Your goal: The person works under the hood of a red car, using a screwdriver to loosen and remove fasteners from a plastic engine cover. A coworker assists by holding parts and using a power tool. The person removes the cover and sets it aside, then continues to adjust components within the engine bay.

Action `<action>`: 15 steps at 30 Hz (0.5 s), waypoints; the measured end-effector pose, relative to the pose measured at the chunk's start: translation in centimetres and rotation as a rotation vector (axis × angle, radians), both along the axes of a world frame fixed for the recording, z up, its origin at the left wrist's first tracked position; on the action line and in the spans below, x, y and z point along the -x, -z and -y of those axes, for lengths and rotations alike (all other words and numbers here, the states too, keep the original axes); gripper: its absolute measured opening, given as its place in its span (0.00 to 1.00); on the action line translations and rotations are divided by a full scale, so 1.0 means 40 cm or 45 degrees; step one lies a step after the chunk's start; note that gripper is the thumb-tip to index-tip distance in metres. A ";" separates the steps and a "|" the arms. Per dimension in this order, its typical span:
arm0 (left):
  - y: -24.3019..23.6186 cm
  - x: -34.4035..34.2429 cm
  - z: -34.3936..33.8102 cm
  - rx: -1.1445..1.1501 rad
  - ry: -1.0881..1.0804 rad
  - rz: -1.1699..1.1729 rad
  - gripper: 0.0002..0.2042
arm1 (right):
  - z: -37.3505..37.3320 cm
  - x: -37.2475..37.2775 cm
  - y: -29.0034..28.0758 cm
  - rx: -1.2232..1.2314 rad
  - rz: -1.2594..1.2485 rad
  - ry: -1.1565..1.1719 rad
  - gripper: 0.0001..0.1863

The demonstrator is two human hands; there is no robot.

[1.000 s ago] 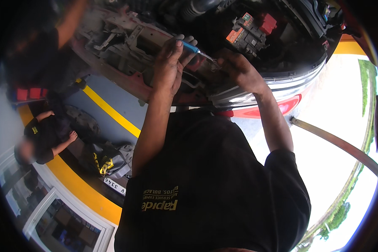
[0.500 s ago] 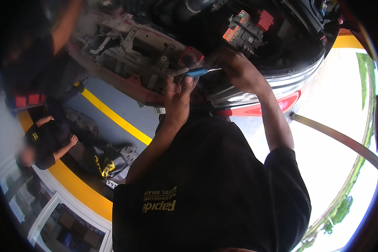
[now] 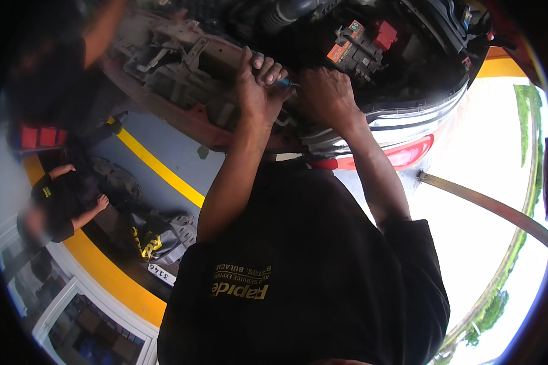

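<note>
Over the open front end of a car [image 3: 204, 121], my left hand [image 3: 259, 91] is closed around a screwdriver [image 3: 285, 81] with a blue handle. Most of that handle is covered by my palm and fingers, and its thin shaft points right. My right hand [image 3: 329, 97] is close beside the shaft's end, knuckles up and fingers curled down into the engine bay. Whatever its fingertips grip is hidden beneath the hand. Just below and right of it lies the car's headlight [image 3: 396, 125].
A battery [image 3: 350, 52] with an orange label and a red cover [image 3: 385, 35] sit beyond my right hand. Another person's arm [image 3: 102, 33] reaches in at far left. A second person [image 3: 61, 204] sits farther back, near a yellow floor line [image 3: 158, 161].
My left hand has moved forward and turned, so it covers more of the screwdriver's handle. My right hand has shifted slightly left, its knuckles now facing up.
</note>
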State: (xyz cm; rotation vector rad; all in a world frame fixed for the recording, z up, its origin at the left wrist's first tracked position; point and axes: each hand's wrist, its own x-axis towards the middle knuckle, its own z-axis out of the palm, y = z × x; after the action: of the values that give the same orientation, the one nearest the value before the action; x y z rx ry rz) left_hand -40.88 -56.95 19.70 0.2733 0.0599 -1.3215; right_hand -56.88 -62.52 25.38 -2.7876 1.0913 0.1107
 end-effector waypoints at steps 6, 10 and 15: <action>-0.011 0.001 -0.009 0.027 -0.072 -0.031 0.26 | 0.009 -0.044 0.063 0.347 0.582 -0.164 0.18; -0.026 0.028 -0.024 0.054 -0.109 -0.038 0.31 | 0.017 -0.016 0.065 0.277 0.543 -0.312 0.20; -0.005 0.077 -0.059 0.183 -0.339 0.063 0.30 | 0.045 0.007 0.079 0.285 0.534 -0.485 0.18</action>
State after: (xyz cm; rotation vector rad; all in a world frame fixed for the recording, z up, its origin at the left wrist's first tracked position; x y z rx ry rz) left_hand -43.97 -54.58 19.91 0.1689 -0.0390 -1.0482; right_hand -57.14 -64.31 22.20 -2.9778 0.4969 -0.5612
